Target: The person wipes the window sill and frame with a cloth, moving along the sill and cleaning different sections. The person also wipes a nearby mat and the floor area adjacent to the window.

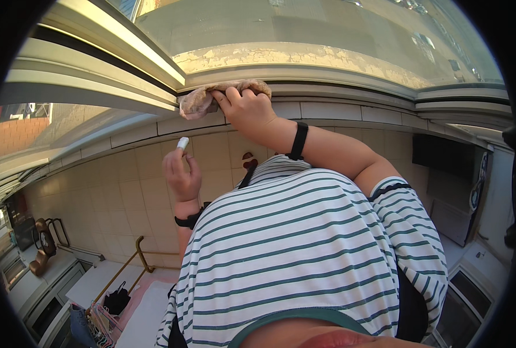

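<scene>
My right hand (pixel 248 108) presses a crumpled, dirty pinkish-beige cloth (pixel 197 103) onto the sliding window's bottom track (pixel 321 91), its fingers bent over the cloth. The cloth lies where the track meets the upright edge of a window sash (pixel 110 43). Lower and to the left, my left hand (pixel 182 177) hangs in the air below the sill, apart from the cloth. Its fingers are loosely bent with the thumb apart, and a white wrap (pixel 182 143) covers the tip of one finger. Nothing shows in its palm. Black bands circle both wrists.
A white tiled sill (pixel 327 111) runs below the window frame. Behind me on the left stand a brass-coloured rail (pixel 139 255), several hangers (pixel 103 316) and dark clothing (pixel 117 300). A dark panel (pixel 443 155) is at the right. Outside the glass lies a peeling ledge (pixel 327 58).
</scene>
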The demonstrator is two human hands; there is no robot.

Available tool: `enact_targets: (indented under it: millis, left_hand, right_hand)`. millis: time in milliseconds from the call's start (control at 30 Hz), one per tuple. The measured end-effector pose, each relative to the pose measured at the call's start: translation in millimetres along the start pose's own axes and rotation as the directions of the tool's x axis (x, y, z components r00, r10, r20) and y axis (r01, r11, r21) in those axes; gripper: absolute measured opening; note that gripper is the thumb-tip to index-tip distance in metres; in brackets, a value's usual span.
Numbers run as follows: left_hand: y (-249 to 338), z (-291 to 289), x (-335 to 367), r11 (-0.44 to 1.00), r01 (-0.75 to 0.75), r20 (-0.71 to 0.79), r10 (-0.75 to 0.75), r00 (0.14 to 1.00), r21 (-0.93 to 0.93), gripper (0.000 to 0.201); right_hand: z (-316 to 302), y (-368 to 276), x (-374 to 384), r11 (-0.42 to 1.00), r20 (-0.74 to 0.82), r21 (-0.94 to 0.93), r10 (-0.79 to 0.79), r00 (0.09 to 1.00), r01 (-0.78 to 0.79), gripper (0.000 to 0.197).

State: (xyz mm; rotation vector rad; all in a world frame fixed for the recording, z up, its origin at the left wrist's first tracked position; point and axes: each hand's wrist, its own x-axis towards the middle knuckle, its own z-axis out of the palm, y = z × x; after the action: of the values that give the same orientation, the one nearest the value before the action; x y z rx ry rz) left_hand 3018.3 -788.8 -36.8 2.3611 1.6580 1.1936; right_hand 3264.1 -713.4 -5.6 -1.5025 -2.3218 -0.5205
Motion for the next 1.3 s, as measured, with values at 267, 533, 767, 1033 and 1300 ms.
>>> enact_targets:
  millis: [267,533,767,1033,1300]
  left_hand:
    - [20,22,16,0.997,-0.073,0.052,0.075,0.996,-0.028,0.031]
    - [41,53,20,0.99,-0.135,0.096,0.139,0.986,-0.045,0.04]
    - [75,74,39,0.971,-0.218,0.035,0.216,0.976,0.094,0.048]
    - [69,39,104,0.835,-0.31,-0.213,0.44,0.872,0.455,0.058]
    - [46,-3,203,0.894,-0.201,-0.478,0.391,0.786,0.401,0.084]
  right_hand:
    - [-44,90,-66,0.965,0.217,0.085,0.226,0.95,-0.249,0.052]
    - [-75,163,-132,0.863,0.258,0.014,0.485,0.836,-0.505,0.044]
    - [-88,241,-215,0.712,0.137,-0.066,0.7,0.701,-0.699,0.046]
    - [-82,327,-293,0.665,-0.179,-0.11,0.718,0.672,-0.739,0.049]
    - [-49,292,-267,0.577,-0.455,0.078,0.746,0.486,-0.813,0.046]
